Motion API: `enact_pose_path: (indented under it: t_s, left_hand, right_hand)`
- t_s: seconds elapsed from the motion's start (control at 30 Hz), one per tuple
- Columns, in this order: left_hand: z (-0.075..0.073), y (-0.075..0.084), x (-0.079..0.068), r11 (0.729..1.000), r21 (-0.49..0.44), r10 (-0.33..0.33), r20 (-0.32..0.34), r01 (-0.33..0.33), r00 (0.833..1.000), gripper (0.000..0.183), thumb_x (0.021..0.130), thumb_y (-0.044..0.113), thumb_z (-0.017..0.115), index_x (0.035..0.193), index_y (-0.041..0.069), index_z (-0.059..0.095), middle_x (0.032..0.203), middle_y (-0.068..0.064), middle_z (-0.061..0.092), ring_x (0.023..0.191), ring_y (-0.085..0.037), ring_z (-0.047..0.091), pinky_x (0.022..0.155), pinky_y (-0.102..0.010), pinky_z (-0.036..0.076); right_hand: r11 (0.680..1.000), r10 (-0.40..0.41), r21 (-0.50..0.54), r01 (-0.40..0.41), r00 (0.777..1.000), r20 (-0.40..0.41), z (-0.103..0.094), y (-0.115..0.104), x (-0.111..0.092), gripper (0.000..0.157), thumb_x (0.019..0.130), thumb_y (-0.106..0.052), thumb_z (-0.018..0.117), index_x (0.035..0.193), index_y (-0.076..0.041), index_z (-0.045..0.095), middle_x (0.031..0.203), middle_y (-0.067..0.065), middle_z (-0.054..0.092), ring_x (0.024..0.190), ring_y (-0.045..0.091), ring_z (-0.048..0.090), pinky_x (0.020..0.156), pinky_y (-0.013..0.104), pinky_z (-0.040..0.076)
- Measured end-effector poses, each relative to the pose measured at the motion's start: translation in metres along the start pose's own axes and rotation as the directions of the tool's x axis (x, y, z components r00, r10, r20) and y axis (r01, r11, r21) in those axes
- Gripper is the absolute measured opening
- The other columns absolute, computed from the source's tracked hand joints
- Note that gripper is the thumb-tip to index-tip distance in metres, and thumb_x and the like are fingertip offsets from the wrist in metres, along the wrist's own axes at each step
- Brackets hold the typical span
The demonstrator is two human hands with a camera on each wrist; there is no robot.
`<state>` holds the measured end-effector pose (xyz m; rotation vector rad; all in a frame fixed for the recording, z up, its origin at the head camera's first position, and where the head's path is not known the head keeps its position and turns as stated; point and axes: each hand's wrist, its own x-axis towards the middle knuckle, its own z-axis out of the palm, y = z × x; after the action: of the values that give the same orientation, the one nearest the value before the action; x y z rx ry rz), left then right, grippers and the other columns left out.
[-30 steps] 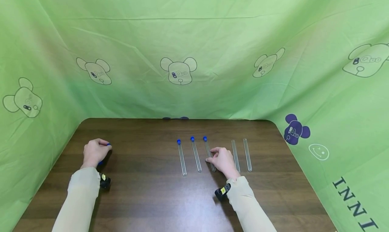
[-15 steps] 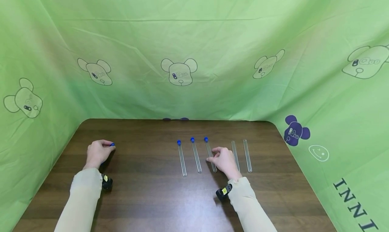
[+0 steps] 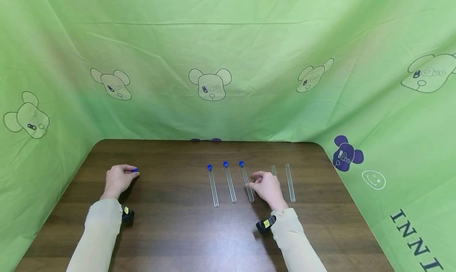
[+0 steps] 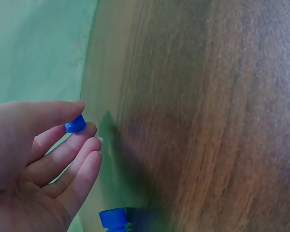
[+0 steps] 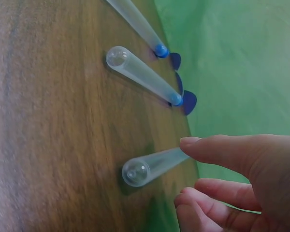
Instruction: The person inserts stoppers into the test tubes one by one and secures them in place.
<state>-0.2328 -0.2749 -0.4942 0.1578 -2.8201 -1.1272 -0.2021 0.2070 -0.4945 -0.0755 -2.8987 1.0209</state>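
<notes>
My left hand point(image 3: 117, 181) pinches a small blue cap point(image 4: 76, 124) between thumb and fingers over the table's left part. Another blue cap point(image 4: 115, 218) stands on the wood below it in the left wrist view, hidden in the head view. On the right, my right hand point(image 3: 268, 189) hovers beside a blue-capped test tube point(image 3: 244, 175), thumb and fingers apart, thumb tip close over the glass. Two more capped tubes lie to its left, one at the far left point(image 3: 213, 188) and one in between point(image 3: 229, 184). An uncapped tube point(image 3: 273, 170) is partly covered by my right hand.
A second uncapped tube point(image 3: 290, 183) lies at the right end of the row. The brown wooden table point(image 3: 171, 224) is bordered at its back and sides by a green printed curtain point(image 3: 213, 38). Both wrists carry small black cameras.
My left hand has moved a little right with the blue cap. The right hand has loosened from the third capped tube and drawn slightly right, while the tube stays on the table.
</notes>
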Motion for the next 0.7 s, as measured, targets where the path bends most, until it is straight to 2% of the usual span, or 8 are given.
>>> enact_pose_path:
  t_s: [0.17, 0.4, 0.7]
  left_hand:
    - [0.000, 0.001, 0.000, 1.000, 0.017, -0.004, 0.022, 0.004, 1.000, 0.029, 0.092, 0.018, 0.076, 0.108, -0.007, 0.075, 0.098, -0.020, 0.075, 0.105, -0.045, 0.064, 0.092, -0.055, 0.046]
    - [0.002, 0.002, 0.000, 1.000, 0.021, -0.006, 0.038, 0.005, 0.999, 0.030, 0.094, 0.020, 0.075, 0.111, -0.005, 0.076, 0.101, -0.020, 0.074, 0.110, -0.045, 0.061, 0.093, -0.055, 0.047]
    - [0.006, 0.004, -0.001, 0.999, 0.027, 0.024, 0.015, -0.024, 1.000, 0.030, 0.096, 0.021, 0.072, 0.112, -0.004, 0.076, 0.107, -0.022, 0.073, 0.116, -0.047, 0.058, 0.099, -0.057, 0.043]
  right_hand:
    - [1.000, -0.002, -0.007, 0.002, 1.000, -0.010, -0.005, 0.002, 0.000, 0.043, 0.081, -0.019, 0.086, 0.115, 0.004, 0.072, 0.071, -0.001, 0.068, 0.069, 0.016, 0.063, 0.072, 0.042, 0.052]
    - [1.000, 0.018, 0.008, -0.018, 0.999, -0.034, -0.011, 0.003, -0.002, 0.043, 0.081, -0.019, 0.086, 0.115, 0.004, 0.073, 0.073, 0.000, 0.069, 0.070, 0.018, 0.064, 0.068, 0.040, 0.052]
    - [1.000, 0.011, 0.017, -0.010, 0.997, -0.072, -0.019, 0.008, 0.000, 0.045, 0.080, -0.020, 0.086, 0.116, 0.005, 0.072, 0.076, 0.003, 0.070, 0.077, 0.024, 0.067, 0.075, 0.045, 0.052]
